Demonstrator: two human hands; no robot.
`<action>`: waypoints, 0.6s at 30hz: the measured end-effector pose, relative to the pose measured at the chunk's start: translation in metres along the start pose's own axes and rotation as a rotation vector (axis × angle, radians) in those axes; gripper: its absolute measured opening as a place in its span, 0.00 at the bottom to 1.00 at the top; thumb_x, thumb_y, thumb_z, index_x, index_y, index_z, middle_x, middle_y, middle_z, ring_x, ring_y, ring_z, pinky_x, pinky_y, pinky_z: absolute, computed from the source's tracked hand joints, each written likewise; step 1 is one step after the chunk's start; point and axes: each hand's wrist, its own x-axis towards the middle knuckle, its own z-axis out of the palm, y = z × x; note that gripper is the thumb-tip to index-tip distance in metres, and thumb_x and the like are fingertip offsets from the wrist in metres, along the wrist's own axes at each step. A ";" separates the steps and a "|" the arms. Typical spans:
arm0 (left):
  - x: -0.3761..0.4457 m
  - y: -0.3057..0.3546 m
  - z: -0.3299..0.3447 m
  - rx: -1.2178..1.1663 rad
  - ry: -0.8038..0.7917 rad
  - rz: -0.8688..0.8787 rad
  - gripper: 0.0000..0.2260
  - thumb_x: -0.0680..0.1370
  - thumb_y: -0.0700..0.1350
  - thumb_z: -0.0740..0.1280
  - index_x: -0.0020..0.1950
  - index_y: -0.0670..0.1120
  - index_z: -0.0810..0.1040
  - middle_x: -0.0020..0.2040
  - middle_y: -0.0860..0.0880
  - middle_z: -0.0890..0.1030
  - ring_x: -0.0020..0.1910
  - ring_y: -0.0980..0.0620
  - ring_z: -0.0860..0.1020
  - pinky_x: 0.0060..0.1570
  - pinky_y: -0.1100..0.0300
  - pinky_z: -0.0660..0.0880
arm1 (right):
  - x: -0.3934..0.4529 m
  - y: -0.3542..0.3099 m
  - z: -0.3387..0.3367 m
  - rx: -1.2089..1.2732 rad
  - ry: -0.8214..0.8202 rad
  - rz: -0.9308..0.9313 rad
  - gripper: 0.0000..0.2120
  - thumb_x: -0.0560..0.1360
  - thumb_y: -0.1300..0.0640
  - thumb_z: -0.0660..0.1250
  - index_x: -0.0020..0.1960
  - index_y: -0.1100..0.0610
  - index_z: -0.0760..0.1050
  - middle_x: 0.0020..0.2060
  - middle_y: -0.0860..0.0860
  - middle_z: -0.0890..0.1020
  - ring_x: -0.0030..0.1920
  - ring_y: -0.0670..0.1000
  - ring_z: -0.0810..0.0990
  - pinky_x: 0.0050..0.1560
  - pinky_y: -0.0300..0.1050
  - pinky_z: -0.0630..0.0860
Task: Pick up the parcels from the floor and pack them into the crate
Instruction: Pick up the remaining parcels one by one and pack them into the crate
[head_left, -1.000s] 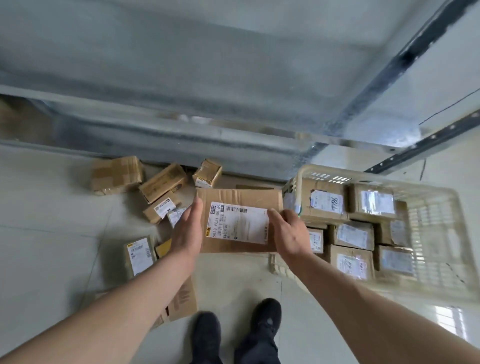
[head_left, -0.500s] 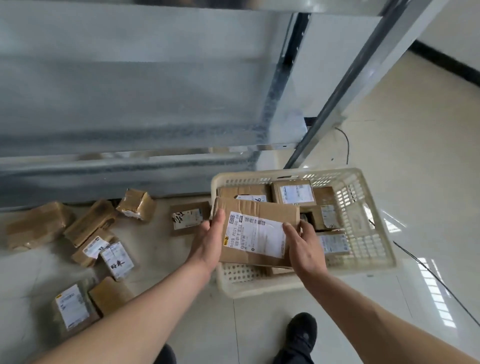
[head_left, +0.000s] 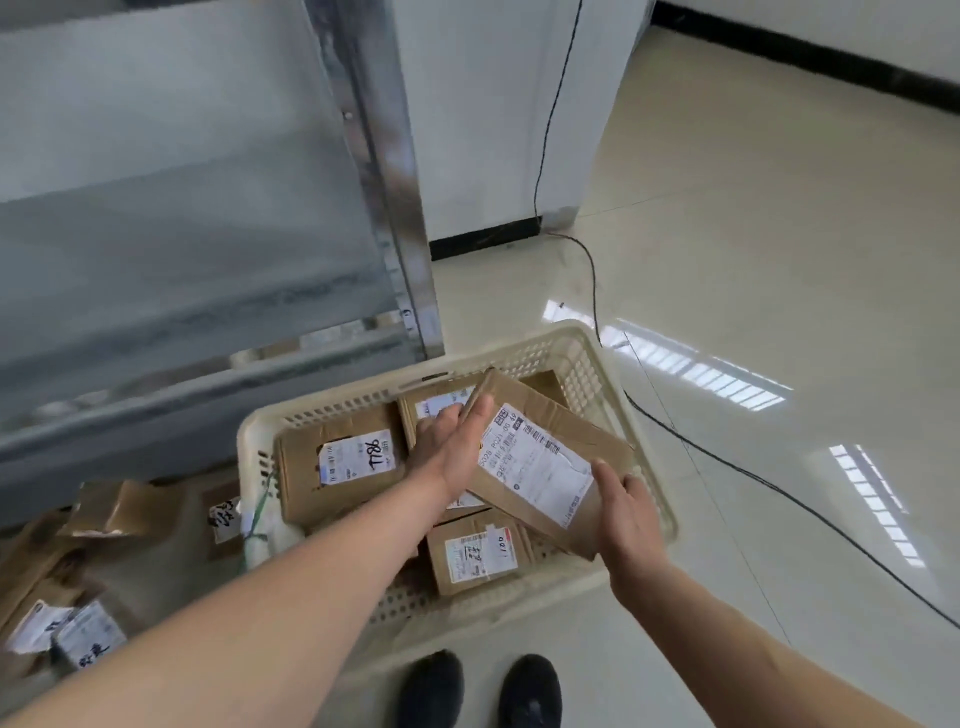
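Parcel (head_left: 540, 462) now tilted over crate (head_left: 657, 499); left hand (head_left: 452, 441), right hand (head_left: 626, 514) gripping its edges

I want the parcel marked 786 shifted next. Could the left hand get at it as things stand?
Probably, once freed: the parcel marked 786 lies uncovered on top in the crate, beside the left hand, which now holds the large parcel.

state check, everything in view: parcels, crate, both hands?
flat parcel: tilted over the crate, held at both ends, label up
crate: on the floor, partly filled with parcels
left hand: holds the parcel's far end
right hand: holds the near end
floor parcels: lying loose left of the crate
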 end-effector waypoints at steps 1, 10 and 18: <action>0.016 0.005 0.012 0.041 -0.013 0.024 0.43 0.63 0.83 0.48 0.66 0.59 0.76 0.65 0.49 0.76 0.63 0.45 0.76 0.65 0.44 0.69 | 0.011 0.005 -0.003 0.043 0.017 0.025 0.24 0.76 0.40 0.66 0.62 0.58 0.75 0.48 0.50 0.79 0.52 0.57 0.80 0.57 0.61 0.79; 0.123 0.016 0.104 0.204 -0.155 0.120 0.34 0.77 0.71 0.53 0.76 0.51 0.68 0.76 0.48 0.68 0.74 0.44 0.66 0.71 0.48 0.61 | 0.105 0.067 0.006 0.333 0.047 0.212 0.29 0.72 0.37 0.66 0.64 0.56 0.71 0.46 0.48 0.77 0.46 0.54 0.78 0.44 0.52 0.78; 0.191 0.003 0.135 0.366 -0.132 0.237 0.32 0.76 0.70 0.52 0.72 0.54 0.74 0.77 0.45 0.66 0.78 0.44 0.59 0.74 0.44 0.60 | 0.148 0.086 0.033 0.376 0.009 0.250 0.42 0.69 0.32 0.65 0.77 0.51 0.63 0.70 0.47 0.74 0.69 0.54 0.74 0.68 0.64 0.73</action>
